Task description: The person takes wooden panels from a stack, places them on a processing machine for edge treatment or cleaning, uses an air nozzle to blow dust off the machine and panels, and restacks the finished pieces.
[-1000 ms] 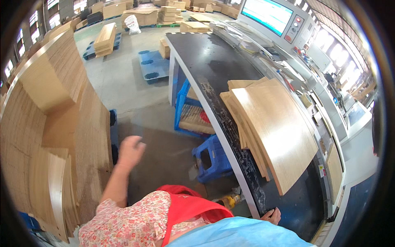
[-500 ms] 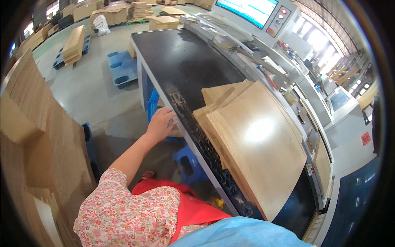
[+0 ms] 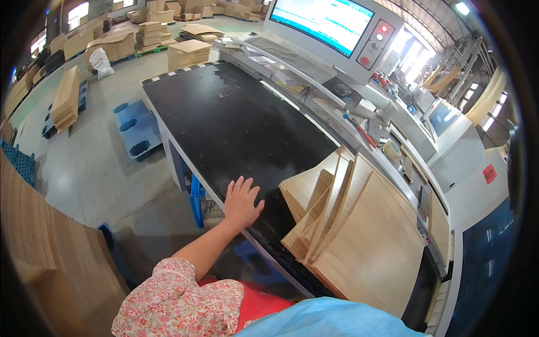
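Note:
My left hand (image 3: 242,203) lies palm down with spread fingers near the edge of a black-topped work table (image 3: 236,129), and holds nothing. To its right a pile of light wood-grain boards (image 3: 373,247) rests on the table. Several boards at the pile's left end (image 3: 331,205) are fanned apart and tilted, with gaps between them. A gap of black tabletop separates my hand from the boards. My right hand is out of view, and the near end of the boards is partly hidden by a blue cloth (image 3: 331,319).
A machine with a screen (image 3: 320,22) and button panel (image 3: 375,42) borders the table's far side. A tape roll (image 3: 392,150) and red-handled tool (image 3: 364,133) lie on its ledge. Board stacks (image 3: 62,269) stand at left. A blue pallet (image 3: 137,129) is on the floor beyond.
My left hand has gone from the table's metal edge onto its black top, fingers now spread. The upper boards have parted and tilted more at their left end. The view has shifted.

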The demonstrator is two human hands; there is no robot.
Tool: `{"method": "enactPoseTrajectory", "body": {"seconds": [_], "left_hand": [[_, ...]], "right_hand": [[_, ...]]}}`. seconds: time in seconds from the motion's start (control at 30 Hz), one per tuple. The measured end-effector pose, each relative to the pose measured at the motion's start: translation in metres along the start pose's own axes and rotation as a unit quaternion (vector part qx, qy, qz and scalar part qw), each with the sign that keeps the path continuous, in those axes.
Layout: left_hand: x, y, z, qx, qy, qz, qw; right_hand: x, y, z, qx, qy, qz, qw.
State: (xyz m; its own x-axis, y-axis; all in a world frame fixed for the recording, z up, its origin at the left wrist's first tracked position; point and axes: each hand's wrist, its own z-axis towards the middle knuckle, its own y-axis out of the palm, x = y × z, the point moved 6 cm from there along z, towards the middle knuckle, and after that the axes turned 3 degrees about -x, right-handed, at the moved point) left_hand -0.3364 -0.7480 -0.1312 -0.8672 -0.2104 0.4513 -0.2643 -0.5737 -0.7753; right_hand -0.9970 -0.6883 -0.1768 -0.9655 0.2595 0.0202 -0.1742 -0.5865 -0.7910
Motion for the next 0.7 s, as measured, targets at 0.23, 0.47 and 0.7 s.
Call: {"method": "enactPoseTrajectory", "body": {"seconds": [0.23,0.47,0.7], "left_hand": [[0.002,-0.005,0.001,0.001,0.017,-0.031,0.999],[-0.002,-0.005,0.004,-0.008,0.026,-0.048,0.998],[-0.001,-0.007,0.005,-0.005,0.042,-0.064,0.997]], "right_hand": [[-0.008,-0.004,-0.004,0.002,0.017,-0.048,0.999],[-0.017,0.000,-0.002,-0.002,0.016,-0.069,0.998],[-0.018,-0.002,-0.008,-0.001,0.019,-0.083,0.996]]}}
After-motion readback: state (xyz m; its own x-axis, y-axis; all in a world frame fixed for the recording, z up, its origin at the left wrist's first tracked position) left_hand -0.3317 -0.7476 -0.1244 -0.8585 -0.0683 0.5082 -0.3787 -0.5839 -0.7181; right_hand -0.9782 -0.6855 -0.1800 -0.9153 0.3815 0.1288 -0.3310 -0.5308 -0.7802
